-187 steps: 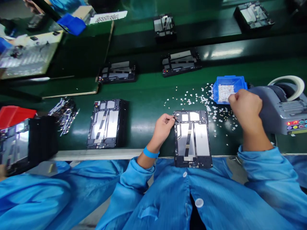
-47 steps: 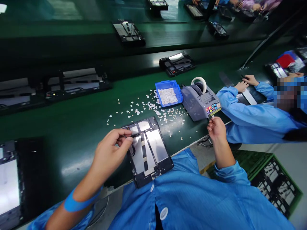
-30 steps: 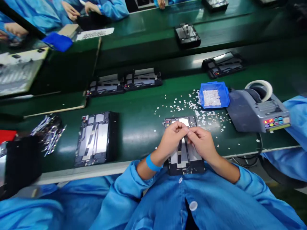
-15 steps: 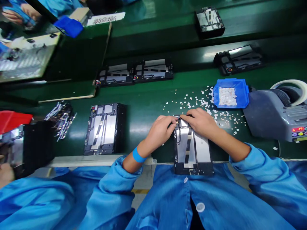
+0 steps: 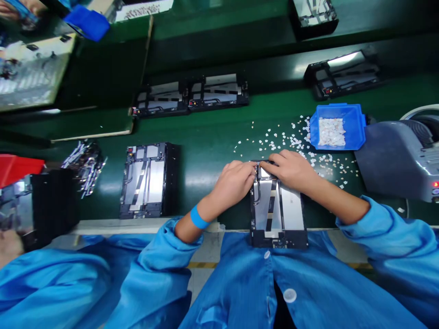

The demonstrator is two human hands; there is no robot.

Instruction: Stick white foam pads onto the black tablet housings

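Note:
An opened tablet (image 5: 293,212), its silver battery panels and black flex cables bare, lies at the bench's near edge and overhangs it toward my jacket. My left hand (image 5: 236,183) has its fingers curled, with the index fingertip at the tablet's far left corner. Anything between those fingertips is too small to make out. From the other side my right hand (image 5: 291,170) grips the tablet's far end, fingers bent and fingertips close to the left ones. Small white pieces (image 5: 297,142) are scattered on the green bench just beyond my hands.
A blue bin (image 5: 358,130) of white pieces stands by a grey tape dispenser (image 5: 387,155). Left is a stack of opened tablets (image 5: 142,183), then a heap of thin strips (image 5: 87,167). More tablets (image 5: 216,93) lie farther back. A co-worker's hand (image 5: 9,249) holds a stack at far left.
The view has shifted slightly. My left thumb and index were pinched at the tablet's corner; now the index reaches farther along the top edge. My right hand stays at the far end.

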